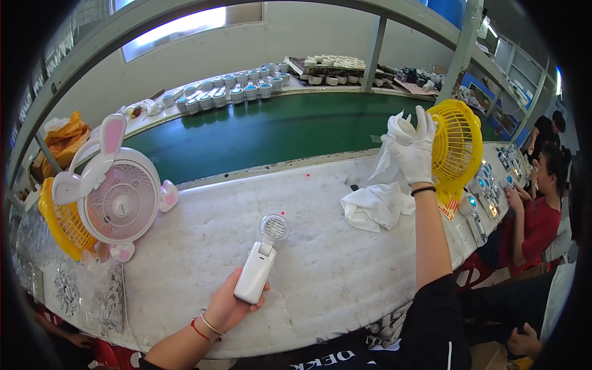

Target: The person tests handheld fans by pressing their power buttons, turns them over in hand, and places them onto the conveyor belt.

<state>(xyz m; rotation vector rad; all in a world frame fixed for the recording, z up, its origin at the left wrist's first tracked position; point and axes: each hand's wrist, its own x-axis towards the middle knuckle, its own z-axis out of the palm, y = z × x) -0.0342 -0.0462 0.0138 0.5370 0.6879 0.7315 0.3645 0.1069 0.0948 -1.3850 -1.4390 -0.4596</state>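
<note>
Holding, head view: left hand (pixel 237 302) wraps the handle of a white handheld fan (pixel 254 274), over the near middle of the surface (pixel 179 271).
Gloved right hand (pixel 416 154): seems to pinch a bunched white cloth (pixel 385 157), beside a yellow fan (pixel 457 148).
Likely step: wiping; cloth and handheld fan need bringing together.
Hard to make out: white-on-white pinch; fingers behind the handle.

White handheld fan (pixel 255 274), tilted in left hand (pixel 230 303), crumpled white cloth (pixel 400 131), raised

A rabbit-eared fan (pixel 121 203) (pink-trimmed) stands near a green belt (pixel 277 132).
</note>
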